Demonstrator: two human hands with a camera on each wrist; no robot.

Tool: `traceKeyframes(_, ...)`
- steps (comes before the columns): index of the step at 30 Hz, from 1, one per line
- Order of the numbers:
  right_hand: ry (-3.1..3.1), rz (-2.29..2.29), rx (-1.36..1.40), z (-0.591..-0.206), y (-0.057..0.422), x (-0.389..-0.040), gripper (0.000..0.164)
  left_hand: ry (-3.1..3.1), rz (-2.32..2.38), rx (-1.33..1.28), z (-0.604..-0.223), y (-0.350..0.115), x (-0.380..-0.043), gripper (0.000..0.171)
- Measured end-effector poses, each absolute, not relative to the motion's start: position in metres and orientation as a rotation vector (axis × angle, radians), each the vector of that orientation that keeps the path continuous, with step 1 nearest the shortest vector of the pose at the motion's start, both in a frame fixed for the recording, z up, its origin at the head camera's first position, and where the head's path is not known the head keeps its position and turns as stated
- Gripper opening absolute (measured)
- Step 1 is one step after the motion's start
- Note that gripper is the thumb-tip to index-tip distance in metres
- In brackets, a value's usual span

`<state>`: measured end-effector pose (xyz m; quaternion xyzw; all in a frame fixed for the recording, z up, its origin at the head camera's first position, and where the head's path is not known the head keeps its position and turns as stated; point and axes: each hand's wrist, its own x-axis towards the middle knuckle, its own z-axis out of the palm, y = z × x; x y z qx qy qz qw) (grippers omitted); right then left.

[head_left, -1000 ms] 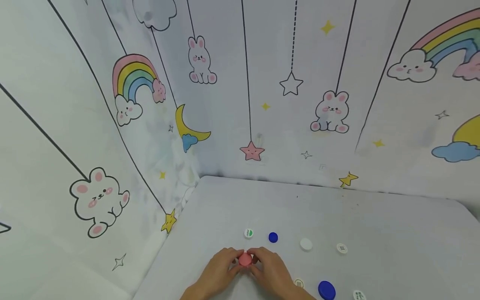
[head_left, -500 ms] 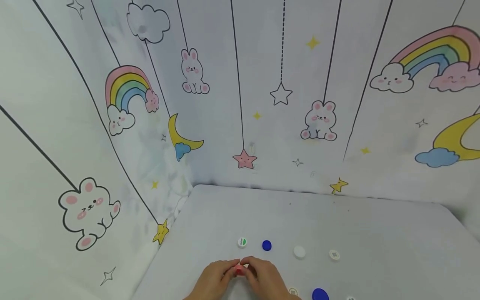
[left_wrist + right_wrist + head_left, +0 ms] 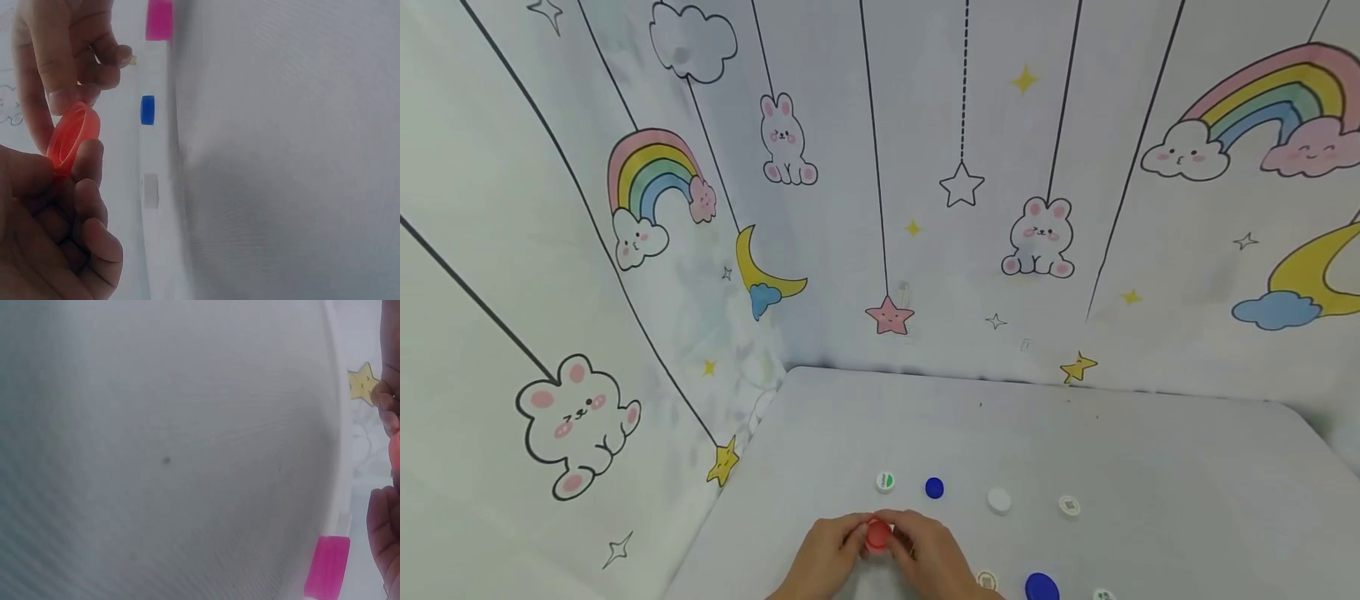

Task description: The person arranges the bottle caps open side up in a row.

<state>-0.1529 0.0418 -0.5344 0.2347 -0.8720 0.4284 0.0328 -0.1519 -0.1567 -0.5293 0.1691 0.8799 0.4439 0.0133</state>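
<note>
A red bottle cap (image 3: 878,536) is held between both hands at the lower middle of the head view. My left hand (image 3: 827,546) pinches its left side between thumb and fingers; my right hand (image 3: 928,546) grips it from the right. The left wrist view shows the red ring-like rim and hollow inside of the cap (image 3: 74,137), with the left hand (image 3: 59,225) below and the right hand (image 3: 65,50) above. In the right wrist view only the edges of the hands and a sliver of red appear at the right border.
Behind the hands lie a white-and-green cap (image 3: 885,482), a small blue cap (image 3: 934,488), a white cap (image 3: 999,501) and a white patterned cap (image 3: 1070,507). Nearer are a larger blue cap (image 3: 1042,587) and another patterned cap (image 3: 987,581). Decorated wall sheets surround the white table (image 3: 1187,467).
The red cap has been turned between the fingers, from near edge-on half a second ago to its round hollow side showing. The head view has tilted upward, so everything sits lower than a second ago.
</note>
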Motion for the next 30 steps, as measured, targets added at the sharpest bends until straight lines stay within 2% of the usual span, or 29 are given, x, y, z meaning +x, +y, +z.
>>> traceKeyframes(6,-2.693,1.303,0.766,-0.5337,0.0386,-0.1508,0.044,2.698,1.454,0.51,-0.5289,-0.1592,-0.1518,0.029)
traceKeyframes(13,-2.695,1.211,0.743,-0.5321,0.0384,-0.149,0.043,2.698,1.476,0.576,-0.5249,-0.1586,-0.1484,0.031)
traceKeyframes(19,-2.719,1.217,0.686,-0.5304,0.04,-0.1514,0.044,2.687,1.481,0.556,-0.5236,-0.1567,-0.1479,0.039)
traceKeyframes(30,-2.67,1.167,0.738,-0.5371,0.0382,-0.154,0.039,2.907,1.258,0.595,-0.5308,-0.1595,-0.1451,0.037)
